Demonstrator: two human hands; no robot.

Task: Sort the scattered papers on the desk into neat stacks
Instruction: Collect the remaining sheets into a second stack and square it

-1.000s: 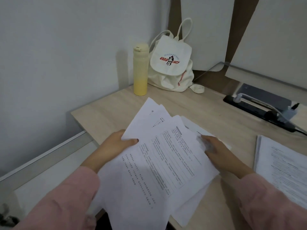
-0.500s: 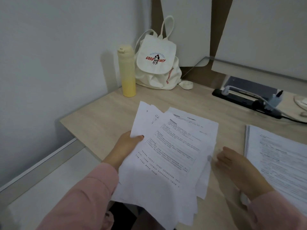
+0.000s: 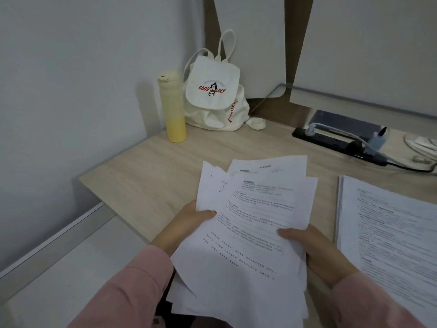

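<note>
Head view: ragged-edged papers (image 3: pixel 255 221) between left hand (image 3: pixel 189 221) and right hand (image 3: pixel 314 252)

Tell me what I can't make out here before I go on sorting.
Head view only:
- Print on the held sheets: too small and blurred to read.
- Their count: upper pages cover the lower ones.
- Fingers of the left hand and right hand: under the paper, only the thumbs lie on top.
- Stack on the desk: cut off by the right frame edge.
</note>
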